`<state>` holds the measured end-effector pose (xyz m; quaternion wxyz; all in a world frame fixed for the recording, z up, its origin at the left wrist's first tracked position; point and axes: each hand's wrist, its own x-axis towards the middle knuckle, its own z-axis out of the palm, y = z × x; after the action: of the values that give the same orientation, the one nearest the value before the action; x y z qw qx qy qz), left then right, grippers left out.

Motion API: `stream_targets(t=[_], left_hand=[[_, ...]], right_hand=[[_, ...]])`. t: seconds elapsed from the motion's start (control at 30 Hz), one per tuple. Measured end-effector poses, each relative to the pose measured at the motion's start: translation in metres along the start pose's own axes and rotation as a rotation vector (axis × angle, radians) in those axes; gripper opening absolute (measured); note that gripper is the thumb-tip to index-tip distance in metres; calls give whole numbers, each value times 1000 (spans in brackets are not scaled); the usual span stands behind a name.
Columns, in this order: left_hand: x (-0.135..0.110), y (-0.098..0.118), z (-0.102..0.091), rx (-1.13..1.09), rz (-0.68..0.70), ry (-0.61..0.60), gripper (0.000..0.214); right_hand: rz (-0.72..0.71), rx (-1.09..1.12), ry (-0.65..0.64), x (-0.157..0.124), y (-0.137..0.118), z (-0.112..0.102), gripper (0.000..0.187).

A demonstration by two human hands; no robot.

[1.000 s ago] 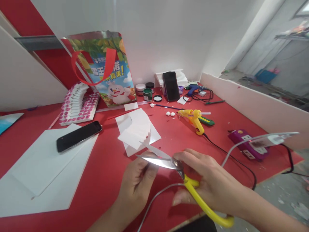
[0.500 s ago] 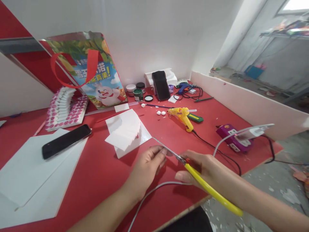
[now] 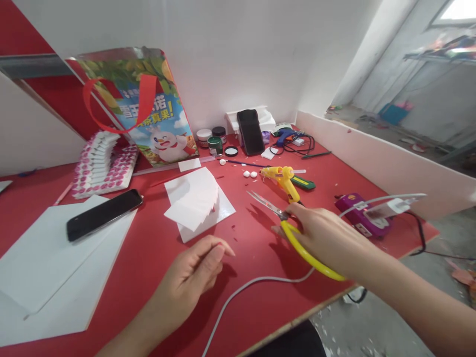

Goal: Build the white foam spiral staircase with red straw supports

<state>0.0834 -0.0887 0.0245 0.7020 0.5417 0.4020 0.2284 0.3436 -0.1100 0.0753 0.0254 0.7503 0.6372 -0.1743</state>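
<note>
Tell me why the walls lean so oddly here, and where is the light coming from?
Head view: the wide lens bows the table edge and leans the walls; the window at top right is blown out white; soft shadows lie on the table close beside the scissors, the right hand and the left hand, so light seems diffuse, from above; little blur shows.

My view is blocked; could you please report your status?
Right hand grips scissors. Left hand curled on table, apparently empty. White cable lies between them.

White sheets [image 3: 55, 267] cut by left edge, scissors [image 3: 269, 206] handle partly hidden in right hand [image 3: 327, 238]
</note>
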Motion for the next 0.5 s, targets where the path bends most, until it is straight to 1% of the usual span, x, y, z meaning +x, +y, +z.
stream_targets(t=[0.1,0.17,0.23,0.27,0.33,0.4,0.5], left_hand=[[-10,9,-5,-36,94,157,38],[-12,17,-13,-29,206,224,35],[-11,24,-24,-3,344,260,29],[-9,27,-31,1,415,308,27],[-4,30,-45,-5,534,371,24],[3,29,-57,-16,605,422,22],[10,22,-66,-17,612,467,20]], right_hand=[[24,-205,-16,23,-20,7,19],[7,-254,-16,37,-30,14,19],[5,-274,-1,48,-36,21,22],[14,-281,6,52,-37,24,23],[30,-303,10,56,-36,26,25],[27,-327,-14,55,-35,24,27],[-20,-364,-75,48,-34,11,29]])
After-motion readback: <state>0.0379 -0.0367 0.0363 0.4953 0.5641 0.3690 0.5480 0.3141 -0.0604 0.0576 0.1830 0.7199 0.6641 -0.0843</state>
